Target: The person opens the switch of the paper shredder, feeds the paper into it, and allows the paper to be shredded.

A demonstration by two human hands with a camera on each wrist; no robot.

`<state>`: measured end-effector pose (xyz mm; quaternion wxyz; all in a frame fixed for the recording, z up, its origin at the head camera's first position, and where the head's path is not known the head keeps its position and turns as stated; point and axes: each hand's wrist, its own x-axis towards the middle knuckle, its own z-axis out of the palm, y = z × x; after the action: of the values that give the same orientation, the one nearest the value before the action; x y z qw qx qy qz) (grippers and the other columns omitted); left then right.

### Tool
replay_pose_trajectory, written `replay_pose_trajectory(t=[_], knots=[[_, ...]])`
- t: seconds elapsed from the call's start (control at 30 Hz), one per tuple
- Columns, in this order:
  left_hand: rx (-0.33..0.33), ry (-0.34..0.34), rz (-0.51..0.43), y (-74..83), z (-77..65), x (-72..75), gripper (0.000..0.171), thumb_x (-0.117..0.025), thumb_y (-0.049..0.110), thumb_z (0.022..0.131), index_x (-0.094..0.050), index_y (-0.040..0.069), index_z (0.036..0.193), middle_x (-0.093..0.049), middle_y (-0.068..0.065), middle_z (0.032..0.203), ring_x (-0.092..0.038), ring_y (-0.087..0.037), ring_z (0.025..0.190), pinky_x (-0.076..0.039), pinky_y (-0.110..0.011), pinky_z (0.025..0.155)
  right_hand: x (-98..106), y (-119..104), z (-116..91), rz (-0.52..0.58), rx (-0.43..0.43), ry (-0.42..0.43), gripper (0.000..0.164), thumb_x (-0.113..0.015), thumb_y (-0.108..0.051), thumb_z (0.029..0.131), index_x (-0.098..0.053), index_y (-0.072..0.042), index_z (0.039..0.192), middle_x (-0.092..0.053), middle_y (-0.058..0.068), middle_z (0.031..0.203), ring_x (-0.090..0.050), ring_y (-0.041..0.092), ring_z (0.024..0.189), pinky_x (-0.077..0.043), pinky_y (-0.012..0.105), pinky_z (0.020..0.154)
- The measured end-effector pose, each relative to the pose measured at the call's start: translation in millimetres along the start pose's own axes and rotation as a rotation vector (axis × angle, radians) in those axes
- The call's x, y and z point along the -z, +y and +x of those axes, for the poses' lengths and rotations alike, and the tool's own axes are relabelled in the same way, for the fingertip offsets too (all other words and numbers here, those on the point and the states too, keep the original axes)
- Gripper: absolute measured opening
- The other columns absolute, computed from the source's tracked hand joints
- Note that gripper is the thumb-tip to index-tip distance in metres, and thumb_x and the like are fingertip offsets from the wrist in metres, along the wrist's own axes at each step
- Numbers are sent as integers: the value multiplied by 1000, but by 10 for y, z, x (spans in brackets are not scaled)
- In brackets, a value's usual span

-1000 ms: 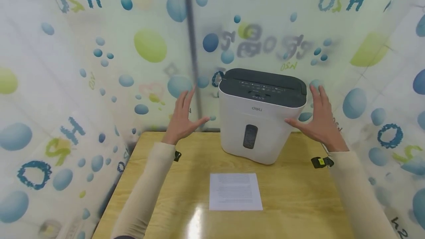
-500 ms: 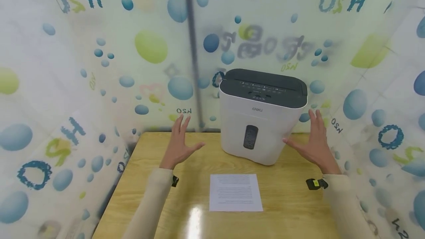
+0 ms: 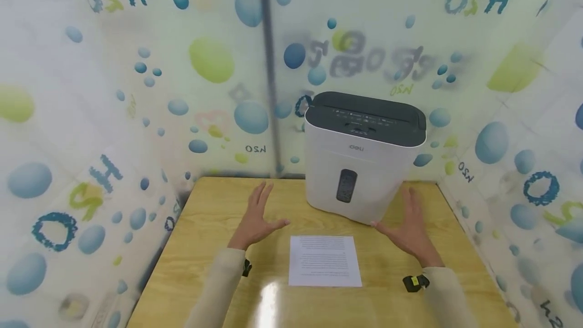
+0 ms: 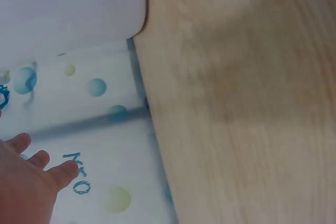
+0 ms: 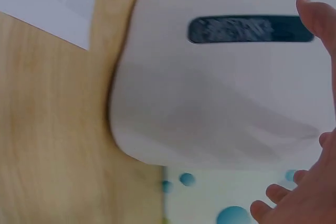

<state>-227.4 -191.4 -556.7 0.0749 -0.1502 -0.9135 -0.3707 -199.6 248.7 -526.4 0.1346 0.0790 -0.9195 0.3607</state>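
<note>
A white paper shredder [image 3: 332, 176] with a dark grey top stands upright at the back right of the table; its front window [image 5: 236, 29] shows shredded bits inside. In front of it a printed sheet of paper [image 3: 325, 262] lies flat. My left hand [image 3: 255, 222] hovers left of the sheet, fingers spread and straight, holding nothing. My right hand [image 3: 410, 229] hovers to the right of the sheet, before the shredder's lower right side, also spread and holding nothing. In the right wrist view its thumb [image 5: 317, 19] overlaps the shredder's window.
The wooden table [image 3: 191, 262] ends at a back wall covered by a curtain [image 3: 205, 115] printed with bubbles and letters. Similar curtains close in the left and right sides. Each wrist wears a black strap [image 3: 415, 283].
Both hands have come down and back toward me, away from the shredder's upper part, and have moved closer to the sheet. The shredder and the paper have stayed put.
</note>
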Motion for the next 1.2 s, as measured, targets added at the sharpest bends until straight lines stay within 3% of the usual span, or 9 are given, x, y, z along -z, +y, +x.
replay_pose_trajectory(t=[0.2,0.37,0.53,0.73,0.97,1.2], knots=[[2,-20,13,-39,-74,-201,116,-80,69,75,-12,39,164,-5,0,174,-4,-34,161,-33,-69,115,-329,107,-194,32,-16,-57,121,-87,-42,79,-7,-15,166,-1,28,170,-4,55,154,-14,80,113],[13,-66,70,-88,-153,-364,119,-82,70,73,-16,32,165,-7,-4,174,-8,-36,160,-42,-64,111,-613,147,-325,31,-51,-164,111,-84,-45,83,-16,-8,163,-6,29,168,-9,55,153,-18,79,113],[15,-149,73,-155,-233,-567,119,-84,67,72,-22,24,164,-11,-11,173,-14,-39,158,-46,-61,108,-877,177,-403,16,-116,-295,108,-80,-53,84,-22,-6,162,-10,25,170,-12,54,153,-19,76,117],[-2,-251,59,-206,-323,-848,117,-87,60,72,-28,15,162,-16,-20,170,-18,-42,157,-42,-63,111,-1169,223,-423,-4,-114,-392,101,-84,-49,81,-34,-8,159,-20,23,169,-19,48,155,-22,68,121],[-5,-312,80,-148,-412,-1024,112,-91,52,71,-35,10,158,-24,-21,168,-20,-43,156,-37,-63,116,-1372,219,-460,-29,-25,-415,99,-87,-46,77,-43,0,152,-28,26,166,-28,49,152,-26,65,121],[1,-321,105,-161,-468,-1107,100,-93,43,71,-46,10,152,-30,-17,166,-22,-41,156,-35,-59,119,-1505,270,-441,-142,4,-384,92,-84,-48,81,-46,-3,151,-37,20,164,-35,42,151,-32,58,121]])
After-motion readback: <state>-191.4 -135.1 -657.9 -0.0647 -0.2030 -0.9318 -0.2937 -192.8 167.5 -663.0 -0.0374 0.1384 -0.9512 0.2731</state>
